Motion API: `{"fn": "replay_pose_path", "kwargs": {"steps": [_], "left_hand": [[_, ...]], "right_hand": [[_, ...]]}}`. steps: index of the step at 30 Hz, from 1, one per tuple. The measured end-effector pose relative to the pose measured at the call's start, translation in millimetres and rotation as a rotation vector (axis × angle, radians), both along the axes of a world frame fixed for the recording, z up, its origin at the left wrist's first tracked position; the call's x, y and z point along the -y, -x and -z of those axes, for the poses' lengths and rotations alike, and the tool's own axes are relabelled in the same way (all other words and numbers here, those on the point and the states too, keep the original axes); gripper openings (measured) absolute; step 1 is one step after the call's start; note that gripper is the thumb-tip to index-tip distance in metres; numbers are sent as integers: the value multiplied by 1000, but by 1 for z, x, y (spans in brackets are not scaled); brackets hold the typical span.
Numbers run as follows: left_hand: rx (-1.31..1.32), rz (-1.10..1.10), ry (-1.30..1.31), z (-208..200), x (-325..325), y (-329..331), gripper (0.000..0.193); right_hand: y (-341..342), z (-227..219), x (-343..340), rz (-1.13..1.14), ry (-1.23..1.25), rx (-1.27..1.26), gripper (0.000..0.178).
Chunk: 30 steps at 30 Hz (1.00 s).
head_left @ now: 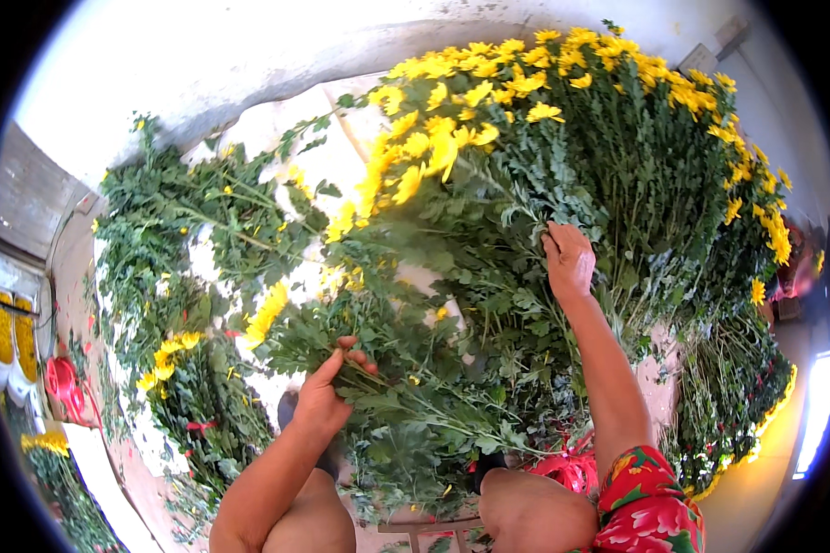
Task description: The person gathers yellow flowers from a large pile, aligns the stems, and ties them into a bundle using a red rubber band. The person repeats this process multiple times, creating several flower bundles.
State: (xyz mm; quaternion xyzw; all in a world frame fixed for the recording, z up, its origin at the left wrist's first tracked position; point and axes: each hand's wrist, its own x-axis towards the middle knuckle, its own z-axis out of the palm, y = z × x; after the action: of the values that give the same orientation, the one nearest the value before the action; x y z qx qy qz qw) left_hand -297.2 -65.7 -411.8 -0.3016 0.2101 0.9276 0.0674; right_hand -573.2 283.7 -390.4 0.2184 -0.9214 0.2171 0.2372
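Note:
My left hand (327,392) is closed round a few leafy stems of yellow chrysanthemums (267,315), their blooms pointing up and left. Farther out to the right, my right hand (570,261) pinches a chrysanthemum stem (498,180) at the edge of a large heap. The stem slants up and left from its fingers; which bloom tops it is hard to tell. The big heap of chrysanthemums (609,147) fans out with its yellow heads along the far and right edges. Loose green stems (433,405) lie across the space between my hands.
Leafy cuttings (157,203) are strewn over white sheeting at the left. A bundle with a red tie (198,426) lies near my left knee. Red ribbon (65,382) sits at the far left; more red ribbon (572,470) is by my right knee. Bundled flowers (738,405) stand at right.

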Motion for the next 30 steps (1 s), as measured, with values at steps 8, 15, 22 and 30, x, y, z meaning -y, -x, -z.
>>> {"fn": "replay_pose_path", "kwargs": {"steps": [8, 15, 22, 30], "left_hand": [[58, -27, 28, 9, 9, -17, 31], [176, -61, 39, 29, 21, -38, 28], [123, -2, 32, 42, 17, -42, 36], [69, 40, -36, 42, 11, -36, 48]], "right_hand": [[-92, -47, 107, -217, 14, 279, 26], [-183, 35, 73, -110, 221, 549, 38], [-228, 81, 76, -114, 588, 939, 35], [-230, 71, 100, -146, 842, 1175, 27]]}}
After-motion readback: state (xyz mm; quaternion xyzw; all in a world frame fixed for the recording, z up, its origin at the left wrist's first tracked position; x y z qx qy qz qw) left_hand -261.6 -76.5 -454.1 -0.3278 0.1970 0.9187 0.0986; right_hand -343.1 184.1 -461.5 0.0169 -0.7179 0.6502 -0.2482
